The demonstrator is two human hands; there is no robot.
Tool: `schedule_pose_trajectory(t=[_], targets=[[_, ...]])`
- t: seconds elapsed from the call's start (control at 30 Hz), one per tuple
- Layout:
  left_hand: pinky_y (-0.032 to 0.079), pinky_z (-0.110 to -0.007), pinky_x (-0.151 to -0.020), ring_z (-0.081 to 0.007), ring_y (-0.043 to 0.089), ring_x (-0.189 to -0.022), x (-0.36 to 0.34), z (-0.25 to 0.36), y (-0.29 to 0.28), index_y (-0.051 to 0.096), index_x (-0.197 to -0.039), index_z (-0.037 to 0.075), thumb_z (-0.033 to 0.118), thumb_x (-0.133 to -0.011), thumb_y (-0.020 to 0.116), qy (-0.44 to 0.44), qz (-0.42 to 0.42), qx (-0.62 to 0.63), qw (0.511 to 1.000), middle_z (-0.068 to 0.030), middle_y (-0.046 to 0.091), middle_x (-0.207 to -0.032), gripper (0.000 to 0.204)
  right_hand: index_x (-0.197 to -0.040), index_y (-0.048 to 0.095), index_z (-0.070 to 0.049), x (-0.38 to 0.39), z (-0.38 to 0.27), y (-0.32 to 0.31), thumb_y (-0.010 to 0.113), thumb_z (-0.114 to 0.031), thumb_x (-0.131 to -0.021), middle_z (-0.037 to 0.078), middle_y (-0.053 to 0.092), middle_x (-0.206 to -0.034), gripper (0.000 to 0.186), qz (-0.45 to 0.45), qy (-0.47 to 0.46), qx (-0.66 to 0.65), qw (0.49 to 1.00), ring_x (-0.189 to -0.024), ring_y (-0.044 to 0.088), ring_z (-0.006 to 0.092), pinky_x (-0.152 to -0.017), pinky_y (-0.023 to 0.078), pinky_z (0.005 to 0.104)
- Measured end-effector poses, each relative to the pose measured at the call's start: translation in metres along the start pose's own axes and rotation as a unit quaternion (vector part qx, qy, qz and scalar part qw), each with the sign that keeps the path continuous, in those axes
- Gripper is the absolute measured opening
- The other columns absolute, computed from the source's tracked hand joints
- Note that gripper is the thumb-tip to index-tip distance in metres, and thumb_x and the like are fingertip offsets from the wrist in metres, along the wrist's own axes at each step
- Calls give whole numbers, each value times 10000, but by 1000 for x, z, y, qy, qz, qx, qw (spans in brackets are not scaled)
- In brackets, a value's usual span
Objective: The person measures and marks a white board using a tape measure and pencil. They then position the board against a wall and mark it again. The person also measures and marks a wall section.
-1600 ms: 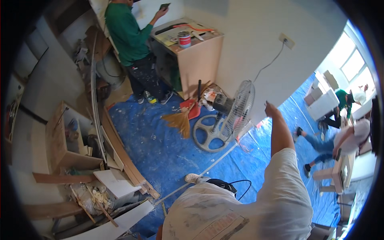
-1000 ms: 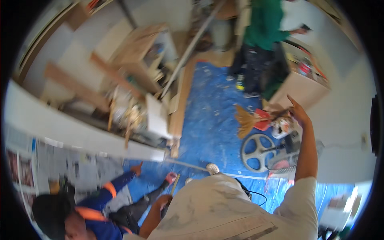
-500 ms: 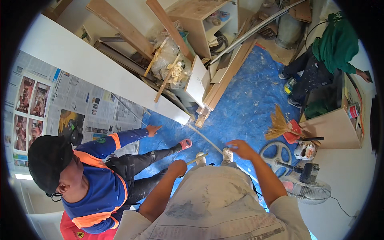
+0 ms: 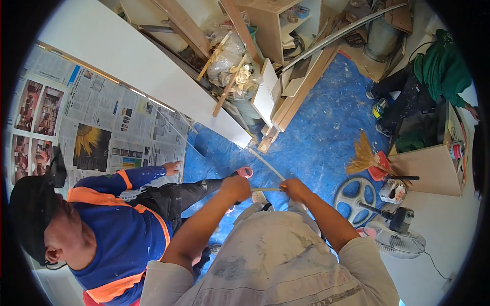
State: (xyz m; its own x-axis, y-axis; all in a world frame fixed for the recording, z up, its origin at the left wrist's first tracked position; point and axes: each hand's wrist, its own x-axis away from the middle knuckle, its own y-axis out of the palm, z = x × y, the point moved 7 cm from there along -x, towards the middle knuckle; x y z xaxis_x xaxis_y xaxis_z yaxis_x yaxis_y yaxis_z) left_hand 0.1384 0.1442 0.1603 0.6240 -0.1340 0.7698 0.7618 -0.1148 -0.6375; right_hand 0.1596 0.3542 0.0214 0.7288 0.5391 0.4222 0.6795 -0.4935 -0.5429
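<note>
In front of my waist, a thin, pale yellowish strip (image 4: 266,189) runs straight across from one fist to the other. My left hand (image 4: 235,189) is closed around its left end, with the knuckles up. My right hand (image 4: 296,189) pinches the other end, fingers pressed together. The strip's exact kind is too small to make out. Below it, one of my pale shoes (image 4: 259,198) shows. A long pale stick or strip (image 4: 266,163) on the blue sheet points toward my right hand; whether they touch I cannot tell.
A long white panel (image 4: 153,66) slants across the left. Beside me stands a co-worker (image 4: 117,239) in blue and orange; another in green (image 4: 439,71) is at far right. Planks (image 4: 298,97), a broom (image 4: 363,153) and a fan (image 4: 400,237) stand around the blue sheet (image 4: 326,112).
My right hand has moved left and closed on the strip's end. My left hand has risen forward, levelling the strip. The co-worker in blue has shifted left, and my view has shifted slightly.
</note>
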Motion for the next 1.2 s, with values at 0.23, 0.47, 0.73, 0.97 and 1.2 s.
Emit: schedule_pose_trajectory(t=[0.23,0.47,0.73,0.97,1.2], targets=[[578,-490,-780,-399,737,-846,30,-132,-130,782,-851,0,313,-813,684,107,5,-54,993,-250,737,-897,330,-945,726,-73,50,138,-5,627,-227,-949,226,692,-993,183,154,114,86,978,-941,667,441,-779,519,548],[583,-504,-714,-386,735,-813,98,-150,-200,774,-786,22,239,-811,653,68,96,-114,986,-223,743,-868,250,-952,720,-27,61,209,35,576,-327,-997,257,666,-961,336,118,242,76,960,-927,628,461,-781,487,557],[570,-471,-824,-262,723,-1095,135,-137,-195,801,-1134,176,265,-845,739,-16,69,-179,981,-34,763,-1180,309,-948,703,19,-32,117,44,667,49,-883,130,696,-909,80,173,77,-121,974,-677,702,214,-553,583,333],[547,-500,-873,-311,701,-1138,142,-140,-166,783,-1184,168,285,-879,705,-88,84,-146,982,-82,741,-1231,336,-1003,692,1,-116,144,34,675,-79,-931,114,698,-935,109,38,21,-155,987,-771,708,242,-623,608,435],[516,-532,-922,-339,690,-1140,154,-134,-140,765,-1225,173,330,-885,702,-174,72,-83,979,-105,733,-1240,379,-1169,678,-187,-155,217,3,584,-325,-966,96,644,-856,264,19,-52,-12,998,-751,601,271,-620,503,435]])
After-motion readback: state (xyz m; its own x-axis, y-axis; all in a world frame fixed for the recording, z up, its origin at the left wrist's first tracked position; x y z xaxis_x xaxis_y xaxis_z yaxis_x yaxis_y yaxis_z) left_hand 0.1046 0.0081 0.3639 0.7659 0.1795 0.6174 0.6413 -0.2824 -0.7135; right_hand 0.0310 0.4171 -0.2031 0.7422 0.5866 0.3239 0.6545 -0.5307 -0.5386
